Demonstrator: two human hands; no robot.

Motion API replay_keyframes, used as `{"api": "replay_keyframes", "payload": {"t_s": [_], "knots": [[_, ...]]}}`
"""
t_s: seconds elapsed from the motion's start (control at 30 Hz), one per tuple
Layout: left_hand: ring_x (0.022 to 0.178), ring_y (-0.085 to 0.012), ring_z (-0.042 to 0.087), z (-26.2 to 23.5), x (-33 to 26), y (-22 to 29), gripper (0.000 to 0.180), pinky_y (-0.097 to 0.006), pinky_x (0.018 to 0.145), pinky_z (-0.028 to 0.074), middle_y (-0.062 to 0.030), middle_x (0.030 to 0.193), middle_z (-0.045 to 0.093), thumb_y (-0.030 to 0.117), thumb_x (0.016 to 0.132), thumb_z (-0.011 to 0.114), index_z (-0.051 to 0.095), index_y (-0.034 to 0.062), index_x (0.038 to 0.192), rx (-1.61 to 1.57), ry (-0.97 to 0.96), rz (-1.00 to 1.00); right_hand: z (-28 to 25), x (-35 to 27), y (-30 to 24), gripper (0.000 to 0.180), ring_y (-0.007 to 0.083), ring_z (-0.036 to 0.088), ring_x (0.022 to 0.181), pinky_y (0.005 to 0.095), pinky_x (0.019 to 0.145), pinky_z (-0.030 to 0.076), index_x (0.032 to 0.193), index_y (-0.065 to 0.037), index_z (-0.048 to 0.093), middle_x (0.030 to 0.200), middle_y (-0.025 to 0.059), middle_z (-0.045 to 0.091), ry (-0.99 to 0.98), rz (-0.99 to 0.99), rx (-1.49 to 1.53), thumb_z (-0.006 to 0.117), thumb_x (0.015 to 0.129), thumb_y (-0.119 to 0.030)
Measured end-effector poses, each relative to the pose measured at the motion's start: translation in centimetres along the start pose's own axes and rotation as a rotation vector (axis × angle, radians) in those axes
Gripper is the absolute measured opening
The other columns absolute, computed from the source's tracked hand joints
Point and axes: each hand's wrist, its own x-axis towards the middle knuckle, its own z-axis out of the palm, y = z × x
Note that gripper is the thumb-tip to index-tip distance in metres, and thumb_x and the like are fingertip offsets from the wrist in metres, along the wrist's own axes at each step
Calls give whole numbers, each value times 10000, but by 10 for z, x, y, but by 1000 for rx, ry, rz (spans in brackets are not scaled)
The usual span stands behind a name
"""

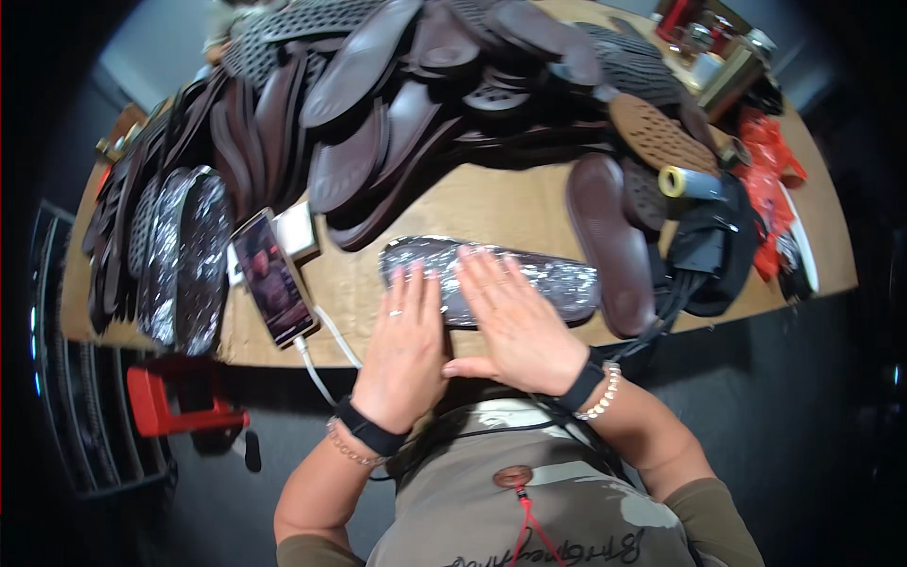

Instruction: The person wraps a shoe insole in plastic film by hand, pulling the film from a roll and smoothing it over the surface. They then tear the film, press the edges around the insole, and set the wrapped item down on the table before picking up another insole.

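Observation:
A shoe sole (557,282) covered in shiny clear film lies crosswise on the table in front of me. My left hand (406,326) rests at its near edge, fingers stretched out and fingertips over the film. Flat across the middle of the sole lies my right hand (505,317), fingers extended and thumb pointing toward the left hand. Part of the sole is hidden under both hands. Just right of it is a bare dark brown sole (612,241). Two film-wrapped soles (189,260) lie at the left.
Brown soles (364,61) are heaped along the table's far side. Left of my hands, a phone (272,276) leans against a white block, its white cable (316,373) running toward me. A film roll (693,183), black pouch (704,246) and red plastic bag (763,170) sit right. A red stool (179,402) stands below.

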Motion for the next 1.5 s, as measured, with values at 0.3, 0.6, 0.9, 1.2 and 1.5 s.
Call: {"api": "replay_keyframes", "payload": {"t_s": [0.3,0.6,0.9,1.2,1.5], "knots": [[1547,-498,322,15,-3,-2,782,-564,1266,288,-339,1629,368,91,859,618,358,-136,1560,-13,62,-35,-16,-61,8,1128,389,323,1578,517,1295,242,1623,67,304,1699,246,323,84,141,64,723,876,-667],[1616,-449,200,20,-10,-11,842,-624,1277,229,-290,1706,273,137,852,577,301,-94,1614,-62,46,-83,-24,-83,18,1006,393,295,1592,559,1302,175,1627,66,306,1706,265,294,335,186,12,608,986,-648],[1587,-494,237,2,21,61,967,-590,1294,187,-328,1682,300,405,875,707,319,-92,1608,-112,144,99,15,-82,33,925,353,361,1563,570,1286,222,1578,62,406,1664,240,395,268,231,-130,673,962,-575],[1597,-488,219,34,34,47,1096,-634,1272,178,-316,1706,264,717,898,666,316,5,1653,-56,20,36,16,-103,44,829,363,417,1524,570,1273,266,1576,31,419,1631,243,436,393,93,90,753,946,-391],[1615,-460,178,35,9,23,1172,-620,1278,147,-278,1740,198,669,806,786,298,48,1671,-56,41,67,-119,-187,69,351,307,737,1048,445,977,546,1154,-43,739,1149,124,773,558,162,54,817,857,-214]]}}
